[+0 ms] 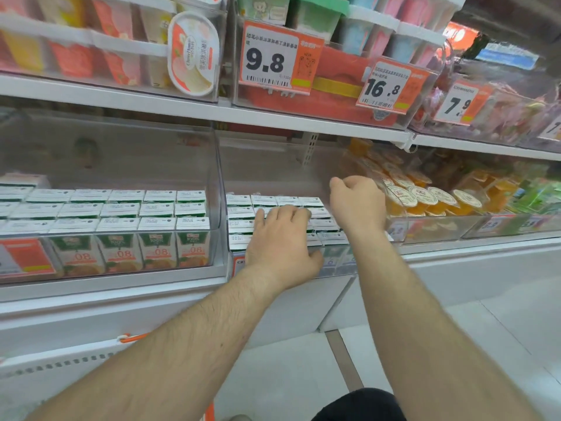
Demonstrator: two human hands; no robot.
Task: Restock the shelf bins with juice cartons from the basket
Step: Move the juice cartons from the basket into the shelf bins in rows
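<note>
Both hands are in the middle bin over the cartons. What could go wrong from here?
1. The left hand lies spread over the front cartons; pressing down could dent their tops or push the packed rows askew.
2. The right hand is curled by the bin's right wall, next to the jelly cups; a sideways knock could jolt that wall and the stacked cups.
3. The middle bin looks nearly full, so forcing in another carton may crush it.

A shop: shelves of packaged goods in clear bins [217, 165] behind orange price tags [280, 57]
</note>
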